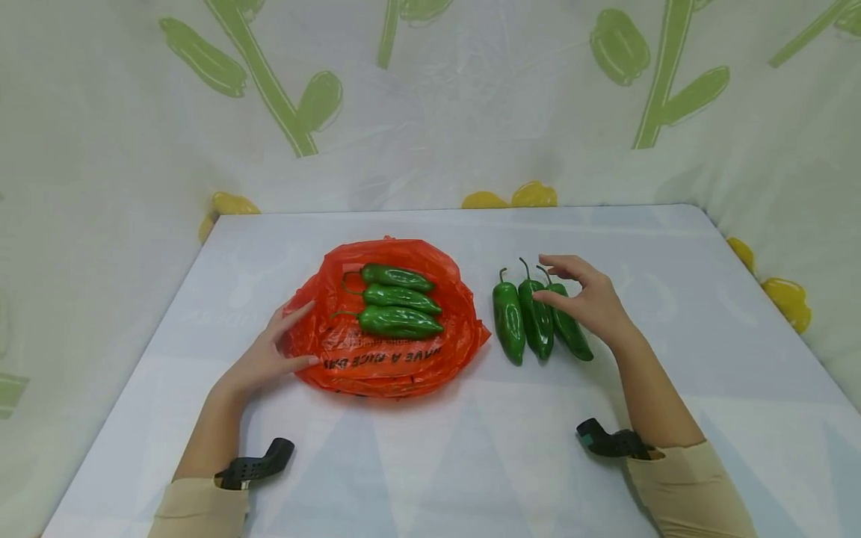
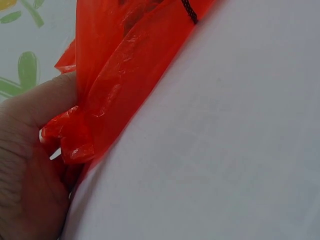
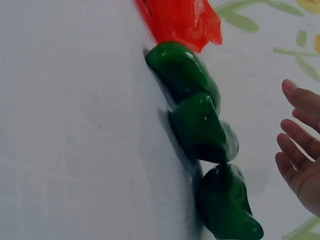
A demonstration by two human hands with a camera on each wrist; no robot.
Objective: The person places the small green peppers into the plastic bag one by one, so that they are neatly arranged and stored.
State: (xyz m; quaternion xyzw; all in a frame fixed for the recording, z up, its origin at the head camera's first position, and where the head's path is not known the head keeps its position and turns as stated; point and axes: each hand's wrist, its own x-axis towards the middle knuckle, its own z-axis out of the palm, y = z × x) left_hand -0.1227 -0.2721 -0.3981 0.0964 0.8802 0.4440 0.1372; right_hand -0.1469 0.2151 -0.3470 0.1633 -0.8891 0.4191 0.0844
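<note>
A red plastic bag (image 1: 377, 362) lies opened out on the table, with dark printed lettering. Three green peppers (image 1: 400, 321) with curved stems lie in it side by side. At its left rim my left hand (image 1: 265, 359) touches the plastic, thumb and fingers spread apart; in the left wrist view the crumpled film (image 2: 80, 135) partly hides the fingers. Right of the bag, three more green peppers (image 1: 509, 317) lie in a row. My right hand (image 1: 592, 299) hovers by the stem end of the rightmost pepper (image 1: 572, 332), thumb and fingers apart, holding nothing.
A white table (image 1: 430, 463) with faint pale patterns lies under everything. Behind it hangs a pale backdrop (image 1: 457, 134) with green and yellow plant prints. Each wrist wears a black camera mount (image 1: 258, 465).
</note>
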